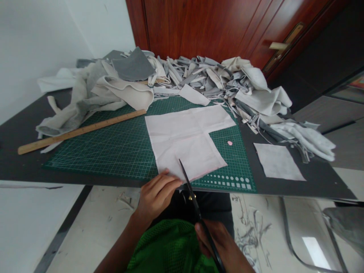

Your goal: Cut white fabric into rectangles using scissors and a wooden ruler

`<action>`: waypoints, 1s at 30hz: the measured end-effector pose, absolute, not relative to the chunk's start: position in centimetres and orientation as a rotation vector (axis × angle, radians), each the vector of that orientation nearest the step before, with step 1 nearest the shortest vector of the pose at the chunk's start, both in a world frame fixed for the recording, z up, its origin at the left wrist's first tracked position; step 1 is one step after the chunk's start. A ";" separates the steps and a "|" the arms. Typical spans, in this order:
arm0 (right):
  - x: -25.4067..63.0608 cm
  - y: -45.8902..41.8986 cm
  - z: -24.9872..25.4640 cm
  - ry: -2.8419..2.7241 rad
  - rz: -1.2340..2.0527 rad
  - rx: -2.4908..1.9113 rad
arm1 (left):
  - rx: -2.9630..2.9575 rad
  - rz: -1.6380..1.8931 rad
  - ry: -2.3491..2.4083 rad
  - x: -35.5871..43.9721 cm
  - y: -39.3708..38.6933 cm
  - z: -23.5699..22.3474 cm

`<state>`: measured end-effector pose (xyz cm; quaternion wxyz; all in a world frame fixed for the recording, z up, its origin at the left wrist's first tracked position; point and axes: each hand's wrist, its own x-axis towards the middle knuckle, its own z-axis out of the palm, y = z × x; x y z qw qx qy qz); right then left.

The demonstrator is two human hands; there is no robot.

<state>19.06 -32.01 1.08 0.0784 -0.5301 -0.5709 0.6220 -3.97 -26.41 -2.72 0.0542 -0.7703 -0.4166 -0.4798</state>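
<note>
Head view:
1. Spread grip of left hand (157,197), flat on near edge of pale pink fabric (182,140).
2. Closed grip of right hand (212,239) around black scissors (193,197), tips over same edge.
3. Fabric on green cutting mat (99,159), atop desk (28,163).

Bright, even light with soft shadows — and out past your right hand (220,240), a glare patch (313,252) on the floor (93,235) near the frame's blurred edge.

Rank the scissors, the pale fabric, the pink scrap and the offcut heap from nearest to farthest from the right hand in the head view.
1. Scissors: in the right hand, front.
2. Pale L-shaped fabric: middle of the green cutting mat.
3. Pink scrap: right of the fabric.
4. Offcut heap: back of the table.
</note>
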 end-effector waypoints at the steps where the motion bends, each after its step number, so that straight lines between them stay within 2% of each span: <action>1: 19.1 -32.0 1.1 -1.707 1.861 -1.596 | -2.338 -1.459 -1.268 -3.9 -26.4 -2.7; 30: 19.3 -33.0 -0.4 -1.606 1.853 -1.705 | -2.335 -1.461 -1.256 -3.9 -26.4 -2.7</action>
